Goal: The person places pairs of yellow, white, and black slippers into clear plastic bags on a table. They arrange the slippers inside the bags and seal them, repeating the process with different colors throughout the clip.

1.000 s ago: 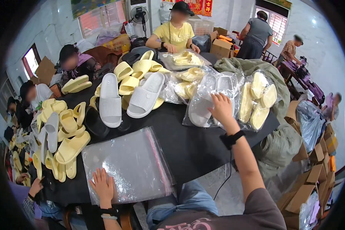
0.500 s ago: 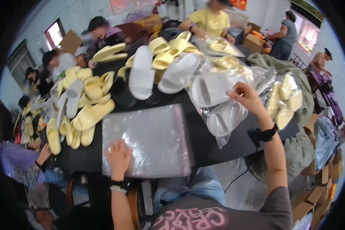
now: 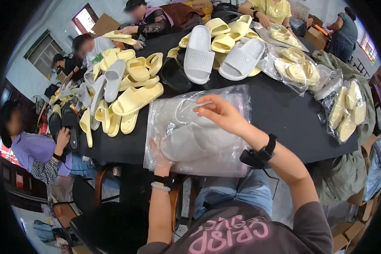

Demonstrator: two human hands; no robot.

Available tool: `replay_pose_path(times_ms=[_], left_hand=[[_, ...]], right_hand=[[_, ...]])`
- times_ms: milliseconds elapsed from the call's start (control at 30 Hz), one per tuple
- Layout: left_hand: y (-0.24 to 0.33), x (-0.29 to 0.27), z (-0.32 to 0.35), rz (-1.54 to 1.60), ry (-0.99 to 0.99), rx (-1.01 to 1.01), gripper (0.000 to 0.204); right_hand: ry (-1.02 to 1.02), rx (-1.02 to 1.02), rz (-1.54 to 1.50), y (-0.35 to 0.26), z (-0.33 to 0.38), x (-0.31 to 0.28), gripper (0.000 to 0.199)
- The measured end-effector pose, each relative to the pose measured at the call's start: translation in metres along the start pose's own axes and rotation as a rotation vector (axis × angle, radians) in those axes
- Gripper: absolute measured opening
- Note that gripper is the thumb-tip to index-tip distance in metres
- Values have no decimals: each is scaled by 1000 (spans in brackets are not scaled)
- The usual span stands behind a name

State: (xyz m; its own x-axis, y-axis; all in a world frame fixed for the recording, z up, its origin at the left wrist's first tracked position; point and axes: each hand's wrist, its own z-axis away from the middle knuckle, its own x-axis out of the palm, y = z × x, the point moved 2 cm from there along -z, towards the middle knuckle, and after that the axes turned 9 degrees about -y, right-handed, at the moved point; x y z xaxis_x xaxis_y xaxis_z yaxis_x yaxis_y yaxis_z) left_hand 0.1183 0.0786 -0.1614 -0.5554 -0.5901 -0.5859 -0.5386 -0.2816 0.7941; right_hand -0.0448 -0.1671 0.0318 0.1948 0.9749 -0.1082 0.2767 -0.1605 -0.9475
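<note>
A pair of grey slide slippers in a clear plastic bag lies before me, on top of the flat clear bags with a pink edge strip. My left hand is at the left end of this bundle, its fingers stretched out and partly blurred behind the plastic. Over the upper slipper hovers my right hand, open, with thumb and fingers apart and nothing between them. Two loose grey slippers, one upright-pointing and one slanted, rest beyond the bags.
Loose yellow slippers are heaped on the left of the black table. Bagged yellow slippers lie at the right end, others farther back. A co-worker in purple sits at left; several people stand around the table.
The bagged grey slippers have come from the right onto the flat bags. My right hand has let go of them and moved left. The whole view has shifted, carrying the scene rightward.
</note>
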Motion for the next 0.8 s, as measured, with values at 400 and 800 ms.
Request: replay_pose_path(times_ms=[400, 800], left_hand=[[42, -44, -1, -614, -39, 159, 64], [73, -104, 66, 374, 222, -499, 35]], right_hand=[[198, 276, 792, 70, 144, -25, 48], [214, 178, 833, 15, 156, -21, 27]])
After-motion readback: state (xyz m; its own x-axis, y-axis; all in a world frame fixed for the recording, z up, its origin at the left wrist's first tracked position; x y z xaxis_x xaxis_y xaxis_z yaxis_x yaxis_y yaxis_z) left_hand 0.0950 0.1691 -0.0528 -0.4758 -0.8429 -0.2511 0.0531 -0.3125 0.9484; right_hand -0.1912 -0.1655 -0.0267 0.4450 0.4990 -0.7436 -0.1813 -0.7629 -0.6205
